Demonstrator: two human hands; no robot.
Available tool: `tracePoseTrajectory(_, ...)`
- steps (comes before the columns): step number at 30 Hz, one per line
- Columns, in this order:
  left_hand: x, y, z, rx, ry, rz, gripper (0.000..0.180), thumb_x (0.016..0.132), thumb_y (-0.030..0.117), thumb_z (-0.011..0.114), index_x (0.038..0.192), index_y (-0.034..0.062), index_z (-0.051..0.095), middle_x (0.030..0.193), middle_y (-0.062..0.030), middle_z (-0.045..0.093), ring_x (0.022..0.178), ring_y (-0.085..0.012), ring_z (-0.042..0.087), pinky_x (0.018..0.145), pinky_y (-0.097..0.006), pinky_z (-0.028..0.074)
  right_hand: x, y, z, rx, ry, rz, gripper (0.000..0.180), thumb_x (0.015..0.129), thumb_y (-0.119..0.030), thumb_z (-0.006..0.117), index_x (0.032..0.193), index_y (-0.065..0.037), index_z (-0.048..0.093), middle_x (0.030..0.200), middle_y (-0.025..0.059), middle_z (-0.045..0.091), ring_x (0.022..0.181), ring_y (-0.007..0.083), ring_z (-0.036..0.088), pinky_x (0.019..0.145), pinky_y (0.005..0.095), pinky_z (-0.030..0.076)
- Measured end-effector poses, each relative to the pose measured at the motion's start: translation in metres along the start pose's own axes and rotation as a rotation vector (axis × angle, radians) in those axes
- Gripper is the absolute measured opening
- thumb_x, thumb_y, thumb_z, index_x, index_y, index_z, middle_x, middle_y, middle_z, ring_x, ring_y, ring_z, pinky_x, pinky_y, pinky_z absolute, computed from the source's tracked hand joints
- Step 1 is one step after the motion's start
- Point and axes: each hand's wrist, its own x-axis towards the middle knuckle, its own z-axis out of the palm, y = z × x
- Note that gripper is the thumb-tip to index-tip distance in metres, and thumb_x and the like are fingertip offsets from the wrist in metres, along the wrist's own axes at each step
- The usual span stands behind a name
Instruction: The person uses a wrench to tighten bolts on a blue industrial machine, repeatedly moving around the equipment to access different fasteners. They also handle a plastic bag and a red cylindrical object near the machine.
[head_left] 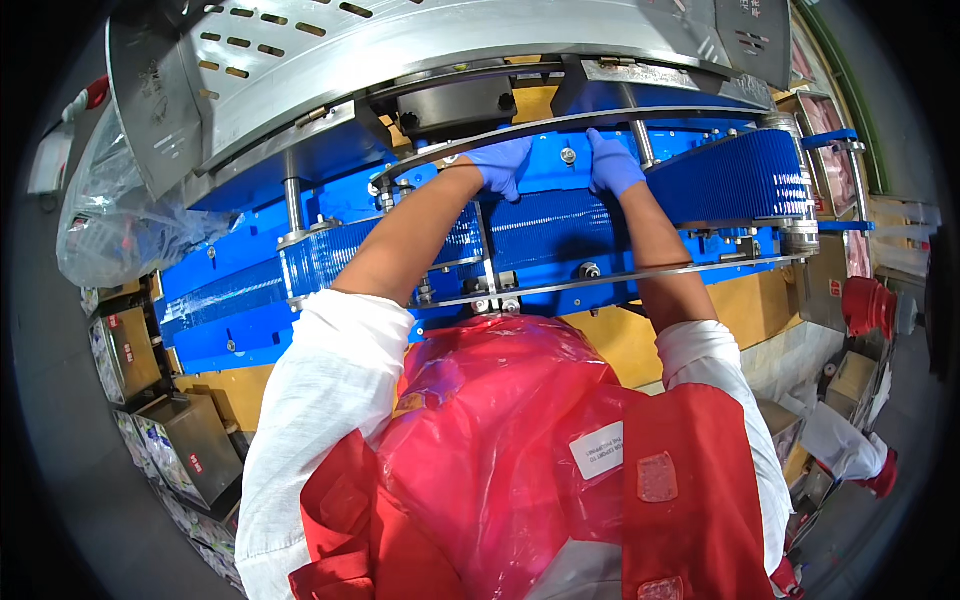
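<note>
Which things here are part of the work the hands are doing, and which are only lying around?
In use:
left hand, gloved
right hand, gloved
blue ribbed conveyor belt
curved metal guide rail

Lying about:
clear plastic bag
metal boxes
red container

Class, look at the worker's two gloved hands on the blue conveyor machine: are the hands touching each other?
Apart. The head view shows the left hand and right hand separated, with blue machine frame visible between them.

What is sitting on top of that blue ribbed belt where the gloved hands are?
Only the left hand and right hand, in blue gloves, rest at the blue belt. The visible ribs look bare. A curved metal rail and the steel hood cover whatever lies farther back.
</note>
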Motion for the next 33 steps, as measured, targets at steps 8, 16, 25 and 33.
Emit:
tracePoseTrajectory(8,-0.003,-0.003,0.002,-0.002,-0.004,-0.007,0.094,0.053,0.036,0.09,0.123,-0.0071,0.046,0.112,-0.0278,0.057,0.106,-0.0414,0.059,0.095,-0.041,0.049,-0.003,-0.001,0.001,-0.021,0.06,-0.07,0.107,0.057,-0.007,0.086,0.15,-0.015,0.034,0.117,0.0239,0.065,0.109,0.04,0.063,0.092,0.0429,0.053)
tracePoseTrajectory(16,-0.004,0.003,0.0,-0.009,-0.051,-0.03,0.096,0.054,0.037,0.09,0.126,-0.0068,0.045,0.115,-0.0281,0.056,0.108,-0.041,0.058,0.096,-0.041,0.049,0.0,0.0,0.001,0.003,0.049,-0.052,0.106,0.058,-0.006,0.085,0.15,-0.017,0.034,0.117,0.0244,0.065,0.109,0.0404,0.063,0.092,0.0444,0.053)
tracePoseTrajectory(25,-0.003,-0.007,0.003,-0.009,-0.01,0.016,0.105,0.056,0.038,0.091,0.134,-0.0089,0.04,0.119,-0.0298,0.054,0.113,-0.0423,0.056,0.1,-0.041,0.047,0.001,0.0,0.002,0.016,0.087,-0.092,0.108,0.057,-0.005,0.086,0.15,-0.015,0.033,0.116,0.0229,0.065,0.108,0.0399,0.063,0.092,0.0441,0.053)
tracePoseTrajectory(33,-0.009,0.017,-0.029,0.068,-0.11,-0.033,0.113,0.057,0.039,0.092,0.141,-0.0083,0.032,0.125,-0.0313,0.05,0.114,-0.0436,0.057,0.098,-0.042,0.049,-0.004,-0.003,-0.001,0.024,0.058,-0.056,0.103,0.061,-0.005,0.084,0.15,-0.014,0.033,0.118,0.0221,0.064,0.111,0.0392,0.062,0.093,0.0437,0.053)
